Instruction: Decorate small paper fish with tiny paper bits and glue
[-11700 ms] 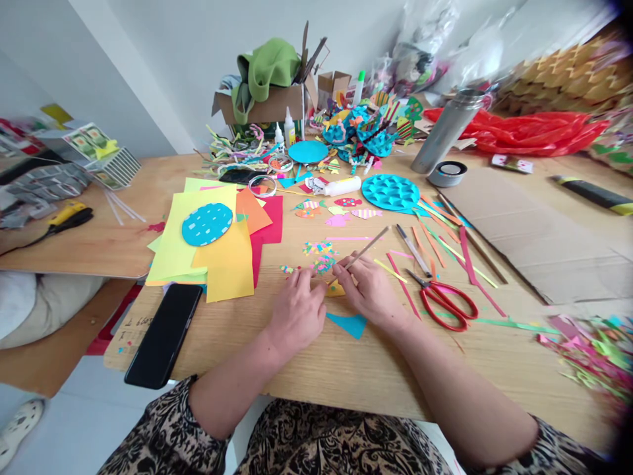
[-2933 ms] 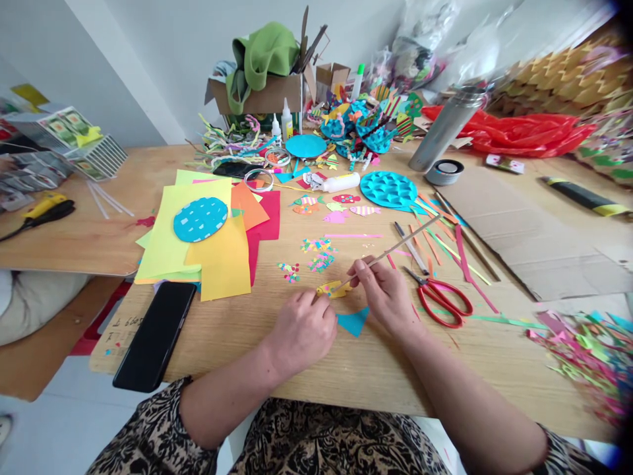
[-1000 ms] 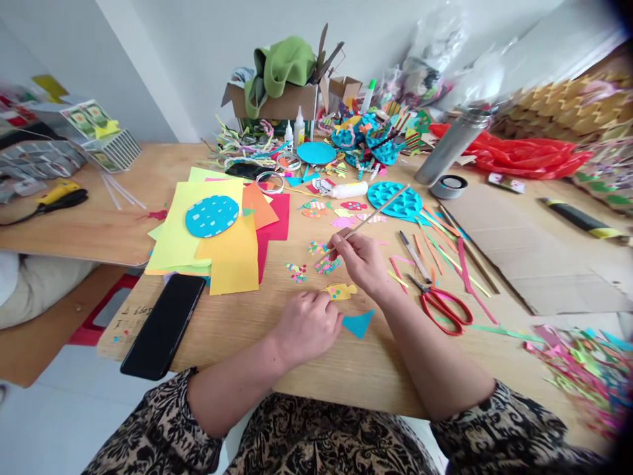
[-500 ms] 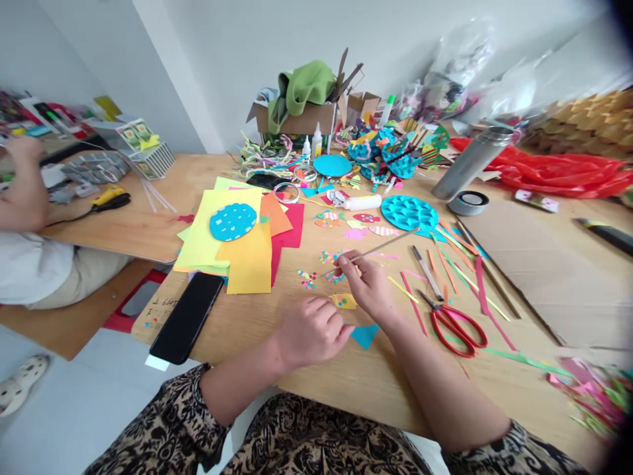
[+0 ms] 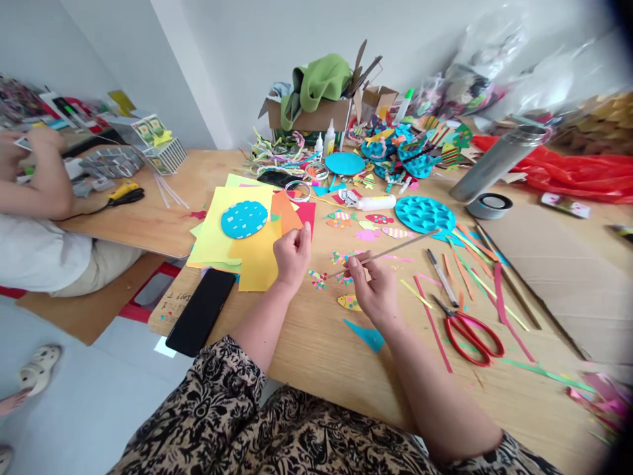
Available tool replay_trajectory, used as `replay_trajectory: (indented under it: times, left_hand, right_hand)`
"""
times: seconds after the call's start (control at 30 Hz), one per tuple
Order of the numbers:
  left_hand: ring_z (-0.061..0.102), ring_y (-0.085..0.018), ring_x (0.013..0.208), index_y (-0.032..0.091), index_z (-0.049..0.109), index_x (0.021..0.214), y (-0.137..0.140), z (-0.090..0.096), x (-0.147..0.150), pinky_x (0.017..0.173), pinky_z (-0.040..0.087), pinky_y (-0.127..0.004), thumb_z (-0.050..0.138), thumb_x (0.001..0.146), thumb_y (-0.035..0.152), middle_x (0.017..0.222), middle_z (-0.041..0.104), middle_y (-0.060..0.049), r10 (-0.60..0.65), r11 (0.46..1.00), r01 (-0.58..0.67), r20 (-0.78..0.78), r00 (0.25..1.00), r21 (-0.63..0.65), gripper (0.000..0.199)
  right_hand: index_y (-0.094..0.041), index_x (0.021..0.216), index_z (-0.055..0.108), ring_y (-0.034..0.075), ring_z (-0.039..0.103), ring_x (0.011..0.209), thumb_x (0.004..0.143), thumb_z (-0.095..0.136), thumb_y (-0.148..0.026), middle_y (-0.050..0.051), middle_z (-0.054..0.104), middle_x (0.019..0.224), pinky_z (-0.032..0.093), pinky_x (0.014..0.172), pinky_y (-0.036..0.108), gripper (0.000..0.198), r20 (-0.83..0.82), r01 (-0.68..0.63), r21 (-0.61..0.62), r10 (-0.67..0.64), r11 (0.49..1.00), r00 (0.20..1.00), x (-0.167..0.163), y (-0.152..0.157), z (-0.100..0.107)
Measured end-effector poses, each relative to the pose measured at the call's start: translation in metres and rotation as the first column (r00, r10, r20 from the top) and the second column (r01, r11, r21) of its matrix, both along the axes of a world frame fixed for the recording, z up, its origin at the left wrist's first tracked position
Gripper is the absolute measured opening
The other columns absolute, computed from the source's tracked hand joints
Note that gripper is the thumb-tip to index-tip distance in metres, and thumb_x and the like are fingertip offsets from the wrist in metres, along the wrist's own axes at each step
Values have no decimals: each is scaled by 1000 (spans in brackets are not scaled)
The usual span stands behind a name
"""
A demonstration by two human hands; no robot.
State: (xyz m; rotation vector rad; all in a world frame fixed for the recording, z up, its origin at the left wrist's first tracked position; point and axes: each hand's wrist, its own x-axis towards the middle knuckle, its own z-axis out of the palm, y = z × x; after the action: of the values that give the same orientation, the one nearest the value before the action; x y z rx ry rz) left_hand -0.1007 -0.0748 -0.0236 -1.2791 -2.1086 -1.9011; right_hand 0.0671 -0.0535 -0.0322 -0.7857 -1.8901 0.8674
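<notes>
My right hand (image 5: 374, 287) pinches a thin stick (image 5: 408, 244) between thumb and fingers. The stick slants down to the left, its lower tip beside a small paper fish covered in coloured dots (image 5: 318, 280). Under and behind that hand lie more dotted paper pieces (image 5: 341, 257) and a yellow paper fish (image 5: 348, 302), partly covered. My left hand (image 5: 291, 258) is raised in a closed fist by the yellow sheets (image 5: 257, 264), thumb upward; its inside is hidden. Finished-looking paper fish (image 5: 341, 216) lie farther back, near a white glue bottle (image 5: 376, 202).
Red-handled scissors (image 5: 472, 336), a pen (image 5: 442, 277) and paper strips (image 5: 499, 293) lie at right, by cardboard (image 5: 548, 277) and a steel flask (image 5: 499, 161). A black phone (image 5: 200, 313) rests at the left edge. Another person's arm (image 5: 47, 178) is at far left.
My left hand has lifted away from the table's front and moved up and left, now a fist with the thumb up. My right hand still holds the stick near the dotted pieces. The view has shifted slightly.
</notes>
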Motion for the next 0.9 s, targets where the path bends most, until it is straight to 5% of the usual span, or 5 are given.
replay_trajectory:
  times: [0.17, 0.57, 0.9]
  left_hand:
    - [17, -9, 49, 21, 20, 49, -1, -24, -8, 49, 18, -27, 51, 88, 50, 48, 17, 7, 3, 999, -3, 2, 1000, -40, 57]
    - [17, -9, 50, 21, 19, 51, -2, -21, -8, 49, 17, -27, 54, 87, 51, 51, 16, 7, -53, 998, 55, 50, 997, -39, 58]
    - [19, -9, 49, 21, 20, 50, -2, -16, -8, 48, 19, -27, 51, 88, 53, 50, 17, 6, -50, 998, 53, 95, 994, -28, 58]
  right_hand:
    - [-22, 73, 57, 19, 60, 71, 97, 46, -37, 4, 63, 70, 46, 69, 33, 30, 25, 52, 98, -55, 994, 998, 8, 5, -7]
    - [-22, 80, 59, 20, 64, 77, 96, 47, -38, 6, 67, 78, 49, 72, 35, 26, 40, 107, 68, -109, 992, 993, 16, 18, -7]
    - [-23, 82, 61, 23, 61, 84, 96, 46, -32, 7, 66, 79, 48, 78, 39, 22, 132, -102, 143, 83, 985, 988, -2, 5, -16]
